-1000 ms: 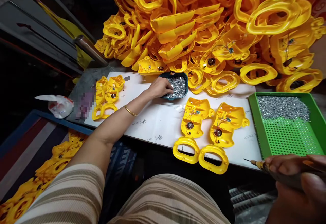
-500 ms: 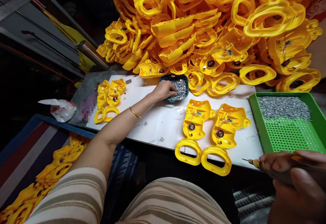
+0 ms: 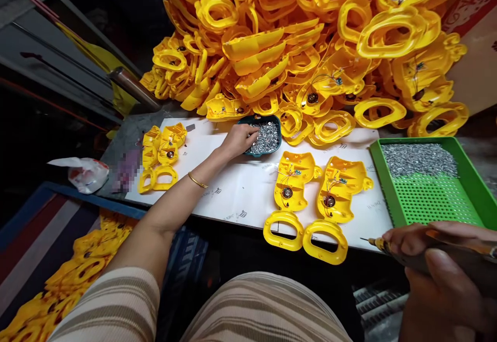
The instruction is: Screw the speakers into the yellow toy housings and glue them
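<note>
My left hand (image 3: 241, 140) reaches into a dark teal tray (image 3: 280, 133) of small shiny metal pieces (image 3: 266, 137). Its fingers are pinched together at the pieces; what is between them is too small to make out. At the lower right, my right hand (image 3: 435, 264) is wrapped around a power screwdriver (image 3: 421, 251), its thin bit pointing left over the front edge of the white board. Between the hands lie two yellow plastic shells (image 3: 297, 176) with wires and round speakers inside. Two yellow oval rings (image 3: 283, 230) rest just in front of them, overhanging the board's edge.
A large heap of yellow shells and rings (image 3: 267, 46) rises behind the board (image 3: 217, 202). A green perforated basket (image 3: 423, 202) with small metal parts stands at the right. More yellow parts (image 3: 163, 150) and a white plastic bag (image 3: 88, 173) are at the left.
The scene has shifted slightly left in view as the camera turned. My left hand stays at the teal tray with its fingers pinched, and my right hand still grips the screwdriver.
</note>
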The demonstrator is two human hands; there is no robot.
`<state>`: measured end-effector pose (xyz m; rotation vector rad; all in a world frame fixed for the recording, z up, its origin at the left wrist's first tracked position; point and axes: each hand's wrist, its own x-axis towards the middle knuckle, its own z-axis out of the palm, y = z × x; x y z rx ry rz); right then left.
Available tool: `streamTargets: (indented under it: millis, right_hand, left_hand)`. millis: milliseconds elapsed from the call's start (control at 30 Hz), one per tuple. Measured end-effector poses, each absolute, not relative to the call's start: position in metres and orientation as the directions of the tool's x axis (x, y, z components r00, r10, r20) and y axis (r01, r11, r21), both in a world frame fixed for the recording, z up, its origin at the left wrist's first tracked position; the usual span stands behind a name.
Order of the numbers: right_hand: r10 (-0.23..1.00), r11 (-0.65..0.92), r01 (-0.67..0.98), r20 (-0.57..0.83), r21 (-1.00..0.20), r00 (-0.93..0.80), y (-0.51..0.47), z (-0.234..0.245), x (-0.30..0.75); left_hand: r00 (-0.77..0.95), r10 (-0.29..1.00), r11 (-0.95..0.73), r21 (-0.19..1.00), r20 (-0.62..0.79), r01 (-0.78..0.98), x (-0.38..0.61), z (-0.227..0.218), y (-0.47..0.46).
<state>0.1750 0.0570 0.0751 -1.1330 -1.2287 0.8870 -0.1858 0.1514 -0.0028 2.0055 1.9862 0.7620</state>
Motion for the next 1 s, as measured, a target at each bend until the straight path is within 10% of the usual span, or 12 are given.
streamTargets:
  millis: [733,1000]
  right_hand:
    - [0.934,0.346,-0.103,0.333,-0.932,0.127,0.065,0.065,0.177]
    - [0.924,0.382,-0.221,0.378,-0.897,0.063,0.068,0.08,0.159]
  left_hand:
    - [-0.176,0.95,-0.018,0.608,0.258,0.793,-0.17,0.005,0.135]
    - [0.218,0.819,-0.533,0.561,0.531,0.634,-0.077,0.02,0.029]
